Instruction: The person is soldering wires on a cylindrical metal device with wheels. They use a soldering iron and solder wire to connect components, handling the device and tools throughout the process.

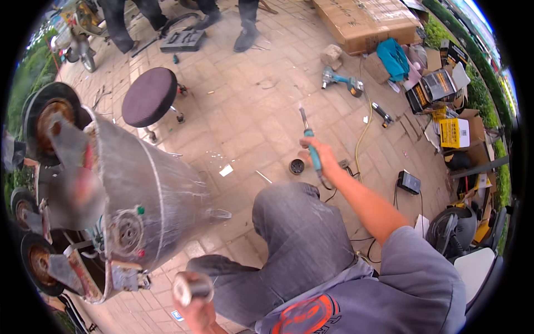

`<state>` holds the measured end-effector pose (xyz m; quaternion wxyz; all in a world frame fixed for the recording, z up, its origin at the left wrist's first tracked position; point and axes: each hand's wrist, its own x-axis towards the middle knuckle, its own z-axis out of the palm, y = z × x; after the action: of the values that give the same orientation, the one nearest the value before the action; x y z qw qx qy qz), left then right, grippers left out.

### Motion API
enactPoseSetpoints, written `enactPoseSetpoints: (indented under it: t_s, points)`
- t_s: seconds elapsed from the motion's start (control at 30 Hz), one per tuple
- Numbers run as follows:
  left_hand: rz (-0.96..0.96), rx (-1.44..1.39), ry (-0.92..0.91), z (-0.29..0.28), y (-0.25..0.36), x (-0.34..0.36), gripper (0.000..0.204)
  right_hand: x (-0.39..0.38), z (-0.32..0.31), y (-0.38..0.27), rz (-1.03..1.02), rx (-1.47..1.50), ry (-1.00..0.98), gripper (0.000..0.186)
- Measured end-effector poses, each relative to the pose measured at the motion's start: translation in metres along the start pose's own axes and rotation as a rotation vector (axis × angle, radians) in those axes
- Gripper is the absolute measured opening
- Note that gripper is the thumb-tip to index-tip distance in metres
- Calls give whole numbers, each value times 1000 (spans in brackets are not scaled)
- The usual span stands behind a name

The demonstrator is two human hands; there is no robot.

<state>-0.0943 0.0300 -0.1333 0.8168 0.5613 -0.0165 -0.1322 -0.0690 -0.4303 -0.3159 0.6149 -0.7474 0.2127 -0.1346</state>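
Note:
In my right hand (327, 156) is a soldering iron (315, 156) with a teal handle, its metal tip pointing up and away from me over the paving. My fingers are wrapped round the handle. My left hand (197, 314), low in the picture by my knee, grips a spool of solder wire (198, 286). To my left a worn cylindrical metal machine (175, 186) lies on its side. Its end carries rusty caster wheels (51, 116), a round socket (129, 232), and a green and a red knob. Neither the iron nor the spool touches the machine.
A round stool (149, 96) stands beyond the machine. On the paving lie a small dark round pot (297, 166), a cordless impact wrench (342, 80), a black power adapter (409, 182) and cables. Cartons (367, 25) line the right. People's legs (247, 25) show at the back.

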Motion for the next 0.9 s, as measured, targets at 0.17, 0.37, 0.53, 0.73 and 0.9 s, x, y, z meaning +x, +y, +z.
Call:
enactPoseSetpoints:
  t_s: [0.17, 0.37, 0.53, 0.73, 0.9]
  points:
    - [-439, 253, 198, -10, -101, 61, 46, -21, 24, 111, -288, -606, 10, 72]
    - [-564, 755, 114, -60, -237, 105, 43, -21, 37, 175, -212, -663, 133, 80]
    - [-488, 756, 187, -103, -362, 78, 48, -15, 37, 180, -94, -626, 107, 77]
    - [-515, 652, 275, -118, -417, 56, 65, -6, 39, 144, -189, -645, 151, 75]
    - [-528, 765, -66, -26, -198, 91, 55, 18, 33, 36, -404, -456, 185, 75]
